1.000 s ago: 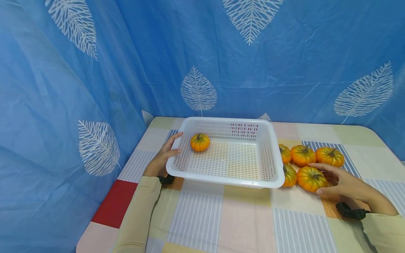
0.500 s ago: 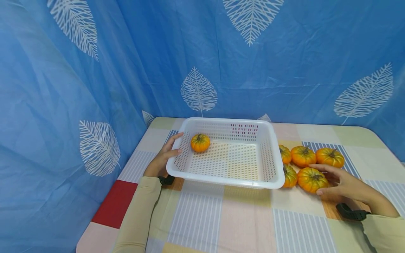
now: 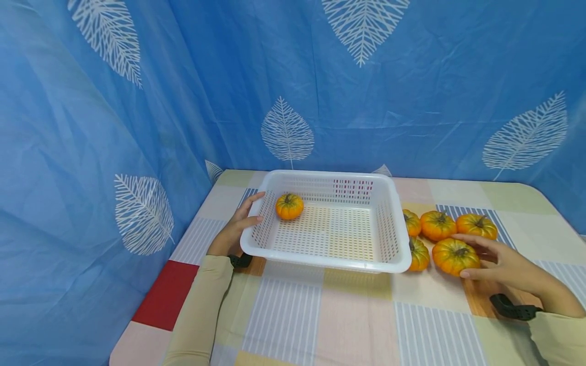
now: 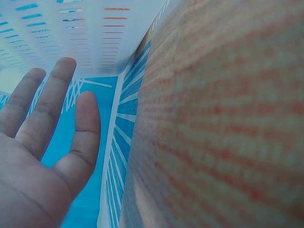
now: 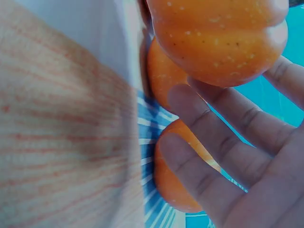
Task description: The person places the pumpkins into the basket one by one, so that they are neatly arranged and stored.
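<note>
A white plastic basket (image 3: 316,262) with slotted walls stands on the table, one small orange pumpkin (image 3: 289,206) inside at its left end. My left hand (image 3: 235,229) is at the basket's left side. In the left wrist view its fingers (image 4: 46,107) are nearly straight against or close to the slotted wall. To the right of the basket, my right hand (image 3: 501,264) holds an orange pumpkin (image 3: 456,256) between thumb and fingers. From the right wrist, that pumpkin (image 5: 223,40) looks slightly raised off the cloth; the lower fingers (image 5: 218,142) are extended beneath it.
Several other pumpkins (image 3: 438,225) lie close together right of the basket; two are partly hidden by its rim. A patchwork cloth (image 3: 352,320) covers the table. Blue leaf-print curtains (image 3: 412,101) hang behind and along the left side.
The pumpkin in my right hand has shifted slightly right and tipped, its stem now facing more upward right. My right hand moved a little right with it. The left hand and basket stayed put.
</note>
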